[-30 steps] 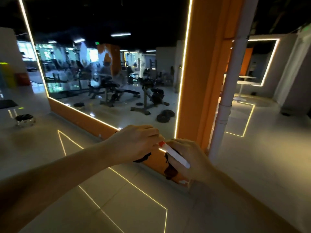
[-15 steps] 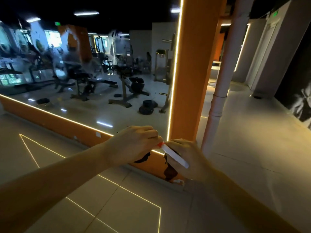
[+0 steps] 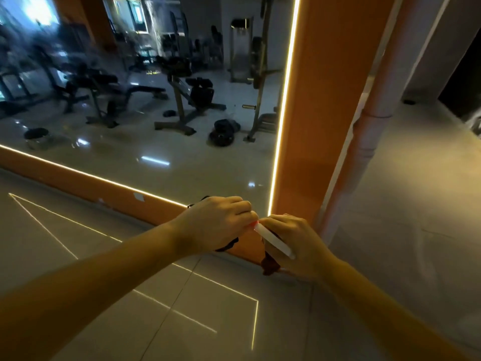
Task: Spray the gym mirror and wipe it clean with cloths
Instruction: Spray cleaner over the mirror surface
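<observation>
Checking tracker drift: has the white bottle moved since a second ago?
No, not noticeably. The white bottle stays in the right hand, its red tip just left of the foot of the mirror's lit edge; the view swung instead.

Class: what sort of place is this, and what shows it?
Most likely a gym: the big wall mirror reflects weight benches and weight plates lying on a shiny floor.
</observation>
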Tool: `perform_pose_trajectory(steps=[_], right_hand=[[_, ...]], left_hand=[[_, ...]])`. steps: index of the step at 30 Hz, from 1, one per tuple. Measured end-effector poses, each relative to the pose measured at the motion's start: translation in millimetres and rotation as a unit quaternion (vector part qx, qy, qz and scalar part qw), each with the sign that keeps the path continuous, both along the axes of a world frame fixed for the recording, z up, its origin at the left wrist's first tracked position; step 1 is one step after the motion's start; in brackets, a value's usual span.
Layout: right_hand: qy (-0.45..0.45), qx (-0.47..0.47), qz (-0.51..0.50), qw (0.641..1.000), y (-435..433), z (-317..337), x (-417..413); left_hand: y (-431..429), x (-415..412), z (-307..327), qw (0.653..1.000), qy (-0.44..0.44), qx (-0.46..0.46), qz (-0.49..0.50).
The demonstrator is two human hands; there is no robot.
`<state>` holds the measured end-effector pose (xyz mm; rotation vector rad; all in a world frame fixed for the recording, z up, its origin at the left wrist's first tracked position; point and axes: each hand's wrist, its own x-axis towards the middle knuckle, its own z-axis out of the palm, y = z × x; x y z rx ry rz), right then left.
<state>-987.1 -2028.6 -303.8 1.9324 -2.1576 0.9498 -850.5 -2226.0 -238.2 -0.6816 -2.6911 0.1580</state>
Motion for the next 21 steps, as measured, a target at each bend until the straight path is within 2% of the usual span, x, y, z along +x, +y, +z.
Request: perform_pose_trajectory(steps=[3,6,8,11,14,18,21], right_hand=[[-0.077,0.003,-0.03,0.997,-18,-37,-21],[-0.158,-0.015,-0.101,0.982,-34,-88,-39],[-0.201,-0.024,-0.161,0.966,-45,-129,-50],[-0.279,-0.036,-0.248,0.927,-57,-203,-65],[-0.326,-0.034,-0.319,0.89,-58,-278,-77],[-0.355,-0.024,-0.375,0.856,-45,-360,-90],[-0.353,-0.011,-0.402,0.845,-33,-414,-99]], left_hand=[[-26,-31,-43,0.989,-0.043,0.128,0.058],[-53,-66,-102,0.956,-0.086,0.233,0.155],[-69,-92,-152,0.912,-0.151,0.31,0.222],[-87,-131,-238,0.824,-0.284,0.409,0.272],[-86,-158,-330,0.762,-0.354,0.449,0.303],[-69,-184,-438,0.729,-0.378,0.458,0.342],[-52,-201,-505,0.714,-0.387,0.47,0.346]])
